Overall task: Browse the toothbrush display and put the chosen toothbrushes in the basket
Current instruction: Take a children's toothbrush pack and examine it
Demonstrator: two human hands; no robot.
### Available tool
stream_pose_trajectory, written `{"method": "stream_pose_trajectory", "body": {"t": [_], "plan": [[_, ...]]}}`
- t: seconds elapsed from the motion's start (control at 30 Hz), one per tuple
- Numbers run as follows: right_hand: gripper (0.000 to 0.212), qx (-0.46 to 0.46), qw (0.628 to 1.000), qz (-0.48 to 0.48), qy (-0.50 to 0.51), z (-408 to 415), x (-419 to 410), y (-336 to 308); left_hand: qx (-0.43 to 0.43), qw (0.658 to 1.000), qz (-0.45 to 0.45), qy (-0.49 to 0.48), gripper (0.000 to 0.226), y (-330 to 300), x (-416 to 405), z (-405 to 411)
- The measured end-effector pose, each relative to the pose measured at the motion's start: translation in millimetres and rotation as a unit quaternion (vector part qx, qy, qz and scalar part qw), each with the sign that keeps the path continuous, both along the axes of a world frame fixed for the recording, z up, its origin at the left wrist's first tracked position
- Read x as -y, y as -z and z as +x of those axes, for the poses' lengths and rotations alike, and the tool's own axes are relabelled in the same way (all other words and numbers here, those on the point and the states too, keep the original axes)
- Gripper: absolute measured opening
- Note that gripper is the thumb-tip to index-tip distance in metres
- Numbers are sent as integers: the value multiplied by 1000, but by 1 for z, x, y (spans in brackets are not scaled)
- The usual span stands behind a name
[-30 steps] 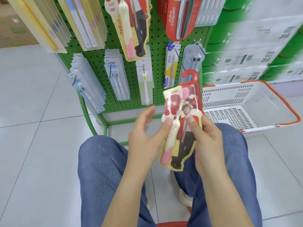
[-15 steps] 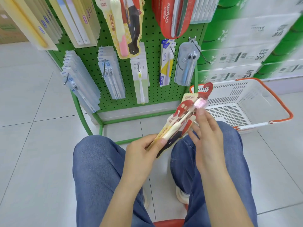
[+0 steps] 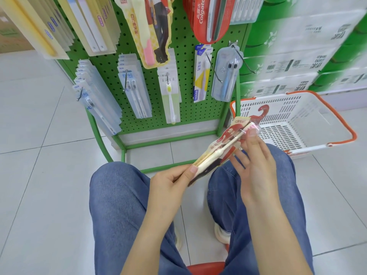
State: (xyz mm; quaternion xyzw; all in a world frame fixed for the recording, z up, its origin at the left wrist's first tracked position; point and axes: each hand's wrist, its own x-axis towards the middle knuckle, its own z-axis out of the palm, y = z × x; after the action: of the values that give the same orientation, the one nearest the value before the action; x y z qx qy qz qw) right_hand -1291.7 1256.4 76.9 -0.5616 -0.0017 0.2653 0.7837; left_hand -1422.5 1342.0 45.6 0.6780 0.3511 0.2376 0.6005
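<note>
A person sits facing a green pegboard rack (image 3: 178, 92), knees in blue jeans (image 3: 119, 205) spread over a white tiled floor (image 3: 39, 175). Both hands hold one toothbrush pack (image 3: 224, 147), red and cream with a red hook at its top, tilted edge-on above the gap between the knees. The left hand (image 3: 168, 187) pinches the pack's lower end between thumb and curled fingers. The right hand (image 3: 254, 161) has its thumb pressed on the pack's upper end near the pink brush head; the other fingers are spread loosely beneath, so its grip is light and partly open.

The white basket (image 3: 317, 120) with an orange rim and handle stands on the floor just right of the rack, beyond the right knee. The pack's hooked end overlaps the basket's near left corner in view, but is not inside it.

On the rack hang clear packs of toothbrushes (image 3: 135, 92), a single green-bristled brush (image 3: 170, 96), a blue-and-yellow box (image 3: 200, 76), a blister pack of blue brushes (image 3: 226, 76) and a red Colgate pack (image 3: 204, 18). Stacked green-and-white cartons (image 3: 297, 56) fill the right background. The protruding hooks and hanging packs stand between the hands and the board.
</note>
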Motion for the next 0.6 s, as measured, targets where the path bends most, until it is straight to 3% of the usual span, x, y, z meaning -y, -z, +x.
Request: {"method": "stream_pose_trajectory", "body": {"t": [0.17, 0.27, 0.33, 0.47, 0.6], "plan": [[45, 29, 992, -19, -121, 2, 6, 0, 51, 992, -107, -54, 32, -3, -2, 0], [22, 9, 976, -28, -216, -6, 6, 2, 70, 975, -199, -64, 36, -6, -5, -1], [16, -5, 974, -25, -223, -13, 2, 2, 72, 969, -222, -80, 36, -7, -7, -1], [20, 39, 979, -38, -198, -18, -4, 1, 59, 984, -120, -119, 25, -6, -5, -2], [19, 62, 979, -41, -190, -21, -6, -4, 26, 994, -15, -105, 32, -10, 2, -1]]}}
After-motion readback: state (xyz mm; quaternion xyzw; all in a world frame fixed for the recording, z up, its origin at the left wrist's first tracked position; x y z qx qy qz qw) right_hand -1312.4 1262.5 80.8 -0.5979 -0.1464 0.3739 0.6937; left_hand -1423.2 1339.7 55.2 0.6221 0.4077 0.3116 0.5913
